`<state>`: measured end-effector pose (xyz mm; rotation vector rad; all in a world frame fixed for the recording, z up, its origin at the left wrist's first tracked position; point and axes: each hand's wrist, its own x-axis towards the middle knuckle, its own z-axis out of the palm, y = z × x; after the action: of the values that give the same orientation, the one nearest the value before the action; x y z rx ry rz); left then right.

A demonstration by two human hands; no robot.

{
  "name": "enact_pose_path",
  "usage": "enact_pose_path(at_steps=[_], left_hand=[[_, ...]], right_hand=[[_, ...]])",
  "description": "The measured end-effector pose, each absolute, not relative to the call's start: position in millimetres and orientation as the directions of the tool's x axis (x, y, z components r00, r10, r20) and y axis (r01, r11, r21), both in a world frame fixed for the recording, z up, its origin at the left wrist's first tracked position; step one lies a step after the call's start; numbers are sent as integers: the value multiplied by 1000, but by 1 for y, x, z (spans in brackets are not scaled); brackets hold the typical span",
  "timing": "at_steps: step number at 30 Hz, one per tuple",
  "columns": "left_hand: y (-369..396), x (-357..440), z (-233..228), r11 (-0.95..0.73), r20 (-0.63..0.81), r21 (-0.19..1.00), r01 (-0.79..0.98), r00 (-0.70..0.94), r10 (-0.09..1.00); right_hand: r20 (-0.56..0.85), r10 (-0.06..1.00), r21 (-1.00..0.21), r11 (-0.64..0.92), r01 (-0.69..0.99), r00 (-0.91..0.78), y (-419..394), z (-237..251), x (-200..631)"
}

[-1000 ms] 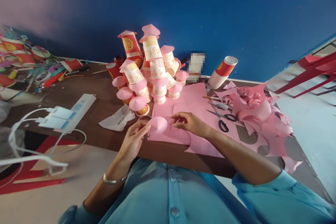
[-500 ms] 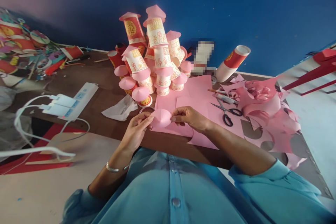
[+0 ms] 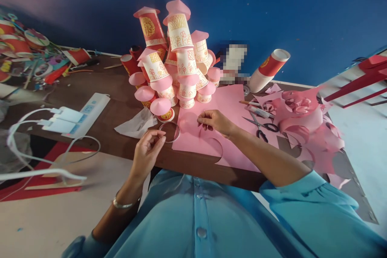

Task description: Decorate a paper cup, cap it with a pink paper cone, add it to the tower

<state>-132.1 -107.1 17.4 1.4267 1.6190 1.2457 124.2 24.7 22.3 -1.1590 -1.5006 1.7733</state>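
My right hand (image 3: pixel 215 123) pinches the edge of a small pink paper cone (image 3: pixel 190 120), which nearly blends into the pink paper sheet (image 3: pixel 231 102) behind it. To the left, my left hand (image 3: pixel 148 145) holds nothing, its thumb and forefinger slightly apart. Just beyond its fingertips lies a thin clear ring (image 3: pixel 178 132), partly over the sheet's edge. Behind the hands stands a cluster of decorated paper cups (image 3: pixel 179 32), stacked into towers with pink cone roofs. One short red cup (image 3: pixel 167 115) with a pink cone roof (image 3: pixel 160 106) stands at the front.
Black-handled scissors (image 3: pixel 261 127) lie right of my right hand, beside a marker (image 3: pixel 260 111) and pink paper scraps (image 3: pixel 317 133). A stack of cups (image 3: pixel 267 70) leans behind. On the left are white crumpled paper (image 3: pixel 137 123), a power strip (image 3: pixel 93 109) with cables, and jumbled craft items (image 3: pixel 33 52).
My left hand has let go of the pink cone and moved left. My right hand has lifted slightly with the cone, and the ring on the table is now more exposed.
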Motion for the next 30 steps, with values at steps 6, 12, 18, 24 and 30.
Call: enact_pose_path(at_steps=[6,12,18,24,30], left_hand=[[-111,-131,10,-263,367,489,832,77,927],[-110,-136,1,-338,354,251,907,239,904],[-111,-145,4,-364,355,239,900,268,896],[-116,-155,2,-354,361,221,909,261,895],[-115,-152,-4,-362,389,215,907,261,884]], right_hand=[[-302,843,-953,-253,168,-445,41,9,108],[-289,881,-935,-176,308,-374,47,1,102],[-69,937,-826,138,546,-341,29,12,121],[171,841,-465,528,711,-514,-31,-7,152],[149,562,-470,764,442,-814,-97,-6,140]])
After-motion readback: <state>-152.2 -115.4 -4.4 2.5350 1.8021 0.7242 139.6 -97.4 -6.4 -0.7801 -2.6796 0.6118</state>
